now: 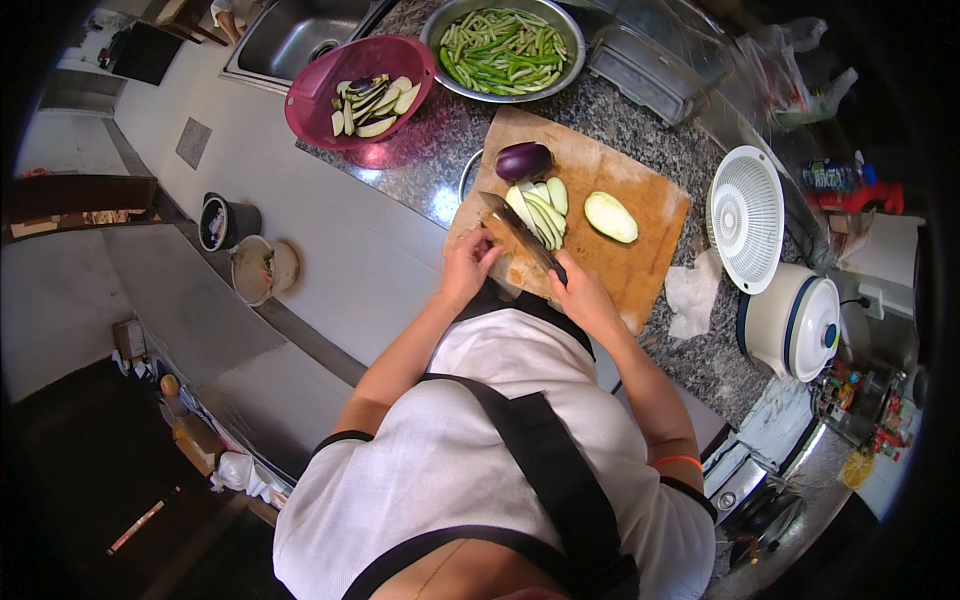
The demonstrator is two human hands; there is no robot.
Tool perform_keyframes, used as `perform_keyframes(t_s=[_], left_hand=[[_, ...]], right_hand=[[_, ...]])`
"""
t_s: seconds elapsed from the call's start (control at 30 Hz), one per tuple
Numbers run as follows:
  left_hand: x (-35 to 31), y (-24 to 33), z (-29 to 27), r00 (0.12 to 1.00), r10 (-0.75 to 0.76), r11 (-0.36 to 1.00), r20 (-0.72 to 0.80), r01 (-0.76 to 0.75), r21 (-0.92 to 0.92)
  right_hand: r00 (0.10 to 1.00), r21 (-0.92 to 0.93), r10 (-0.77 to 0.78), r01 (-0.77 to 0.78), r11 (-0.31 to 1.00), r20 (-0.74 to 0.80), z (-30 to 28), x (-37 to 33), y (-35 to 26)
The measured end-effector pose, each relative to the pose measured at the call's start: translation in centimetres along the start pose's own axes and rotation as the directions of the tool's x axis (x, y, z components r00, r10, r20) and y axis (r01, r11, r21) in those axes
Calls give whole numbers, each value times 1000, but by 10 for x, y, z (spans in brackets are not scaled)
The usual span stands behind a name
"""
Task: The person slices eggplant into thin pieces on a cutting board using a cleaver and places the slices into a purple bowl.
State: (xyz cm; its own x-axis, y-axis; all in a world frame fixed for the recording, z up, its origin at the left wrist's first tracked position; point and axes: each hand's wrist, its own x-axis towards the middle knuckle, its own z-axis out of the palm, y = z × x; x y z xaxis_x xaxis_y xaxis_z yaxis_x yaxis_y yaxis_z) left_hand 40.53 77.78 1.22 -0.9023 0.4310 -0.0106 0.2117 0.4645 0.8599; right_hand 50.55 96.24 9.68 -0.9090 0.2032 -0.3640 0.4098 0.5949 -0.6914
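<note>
My right hand grips the handle of a kitchen knife, its broad dark blade slanting up and left over the wooden cutting board. Close to the blade, my left hand is at the board's left edge with fingers curled in; a small dark purplish bit shows at the fingertips, too small to name. Beside the blade lie pale eggplant slices, overlapping in a fan. A purple eggplant piece sits just beyond them, skin up. To the right, an eggplant half shows its pale cut face.
Beyond the board stand a maroon basin with eggplant pieces and a metal bowl of cut green beans. At right are a white colander, a cloth and a lidded cream pot. A sink is at far left.
</note>
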Motion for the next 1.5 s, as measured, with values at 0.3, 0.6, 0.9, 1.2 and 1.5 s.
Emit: perform_keyframes(t_s=[0.3,0.6,0.9,1.2,1.5], left_hand=[[-4,-25,11,998,-60,990,-8,59,-126],[7,-15,0,964,243,967,-105,-232,107],[8,-22,-6,996,88,995,-32,-86,50],[12,-30,-7,994,109,994,-21,-109,18],[17,-34,-9,994,96,993,59,-100,58]], right_hand=[[999,-85,2,1,996,43,5,-11,9],[998,-156,46,-39,987,47,-1,-18,-1],[998,-236,-31,42,971,52,6,-37,-9],[996,-218,42,-23,976,83,17,-41,-22],[989,-164,79,-59,985,123,20,-26,-32]])
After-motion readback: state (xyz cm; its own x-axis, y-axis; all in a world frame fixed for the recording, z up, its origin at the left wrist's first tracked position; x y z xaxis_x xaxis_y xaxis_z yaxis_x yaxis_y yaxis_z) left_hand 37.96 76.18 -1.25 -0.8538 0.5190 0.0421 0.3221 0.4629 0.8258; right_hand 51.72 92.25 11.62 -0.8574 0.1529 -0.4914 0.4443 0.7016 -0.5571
